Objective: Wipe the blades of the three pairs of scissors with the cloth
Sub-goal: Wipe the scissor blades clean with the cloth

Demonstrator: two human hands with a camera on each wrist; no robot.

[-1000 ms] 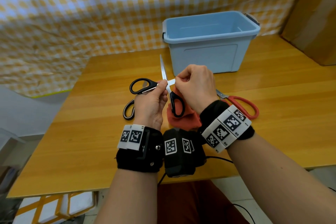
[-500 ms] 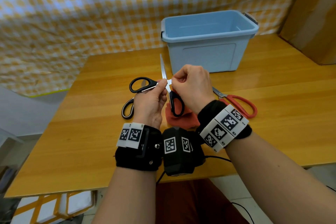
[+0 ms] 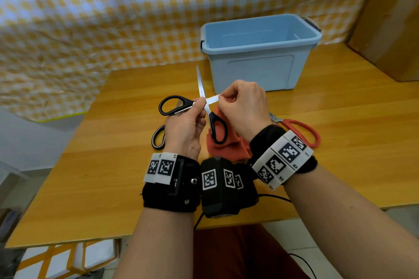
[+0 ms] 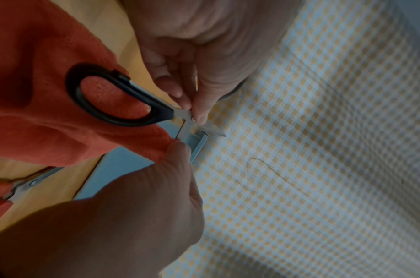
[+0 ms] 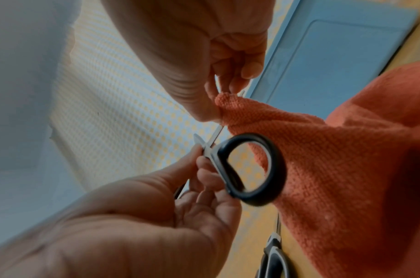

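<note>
Two hands are holding one pair of black scissors (image 3: 205, 111) up above the wooden table (image 3: 340, 124). The left hand (image 3: 184, 130) is pinching them with thumb and fingers right at the screw where the two blades cross. The scissors are wide open: one blade is pointing up and away from that pinch, and the other is sticking out sideways toward the right hand (image 3: 243, 108). The right hand is curling tight and squeezing the orange cloth (image 4: 38, 94) around that sideways blade, just beside the left hand's fingertips (image 4: 202, 116). The rest of the cloth is hanging down under the right hand, behind one black handle loop.

Another pair of scissors with black and white handles (image 3: 158, 138) is lying on the table just past the left hand's outer side. The red scissors (image 3: 299, 130) are lying just past the right wrist. A blue plastic box (image 3: 260, 52) is standing farther back, beyond both hands.
</note>
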